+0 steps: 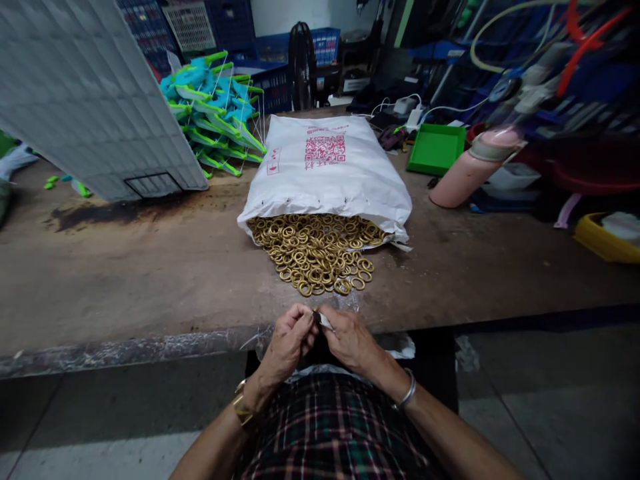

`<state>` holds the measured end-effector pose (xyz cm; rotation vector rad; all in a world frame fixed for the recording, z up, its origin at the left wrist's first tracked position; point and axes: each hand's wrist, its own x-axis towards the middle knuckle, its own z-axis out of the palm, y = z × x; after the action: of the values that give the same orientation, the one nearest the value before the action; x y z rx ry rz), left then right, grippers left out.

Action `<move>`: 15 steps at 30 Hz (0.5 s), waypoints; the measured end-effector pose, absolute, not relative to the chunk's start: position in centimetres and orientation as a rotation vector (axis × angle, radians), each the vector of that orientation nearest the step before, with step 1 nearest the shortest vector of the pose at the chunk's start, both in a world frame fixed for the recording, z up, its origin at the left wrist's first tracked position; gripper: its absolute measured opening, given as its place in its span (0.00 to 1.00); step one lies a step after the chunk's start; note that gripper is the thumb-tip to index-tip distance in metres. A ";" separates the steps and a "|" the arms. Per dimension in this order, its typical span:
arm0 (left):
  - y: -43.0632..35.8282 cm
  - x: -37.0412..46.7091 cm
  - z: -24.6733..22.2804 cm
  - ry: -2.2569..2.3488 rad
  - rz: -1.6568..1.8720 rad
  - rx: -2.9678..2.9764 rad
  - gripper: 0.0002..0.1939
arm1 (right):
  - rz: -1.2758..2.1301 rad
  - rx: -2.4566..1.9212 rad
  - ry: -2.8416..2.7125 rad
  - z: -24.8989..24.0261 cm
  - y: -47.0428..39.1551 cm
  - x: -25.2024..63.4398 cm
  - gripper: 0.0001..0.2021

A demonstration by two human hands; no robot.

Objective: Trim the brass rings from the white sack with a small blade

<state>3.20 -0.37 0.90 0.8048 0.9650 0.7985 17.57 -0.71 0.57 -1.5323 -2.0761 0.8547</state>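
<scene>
At the table's front edge, my left hand (293, 339) and my right hand (351, 339) meet, both with fingers pinched. Out of my right hand's fingers shows a small pale, flat piece (325, 322), its kind unclear. A small dark bit with a hint of gold lies between the fingertips; my left fingers close on it, mostly hiding it. Just beyond the hands, a heap of gold-coloured rings (320, 260) spills from the open mouth of a white woven sack (287, 183) with red print, lying on its side.
The brown worktable (125, 280) carries a grey corrugated panel (100, 87) at left, beside bright green and blue plastic parts (215, 113). On the right stand a green tray (437, 148), a pink bottle (463, 170) and a yellow container (600, 239).
</scene>
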 end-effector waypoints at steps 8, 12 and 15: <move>-0.5 3.1 0.7 1.011 0.786 0.864 0.18 | 0.774 -1.603 -2.129 0.4 -0.9 17.4 0.08; -0.5 3.1 0.8 1.024 0.783 0.900 0.17 | 0.773 -1.624 -2.123 0.4 -1.0 17.3 0.09; -0.6 3.1 0.8 1.025 0.779 0.924 0.17 | 0.782 -1.636 -2.150 0.4 -1.0 17.3 0.09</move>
<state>3.10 -0.59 0.76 0.9240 1.0253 0.7794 17.27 -1.00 0.35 -1.6361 -2.1500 0.7817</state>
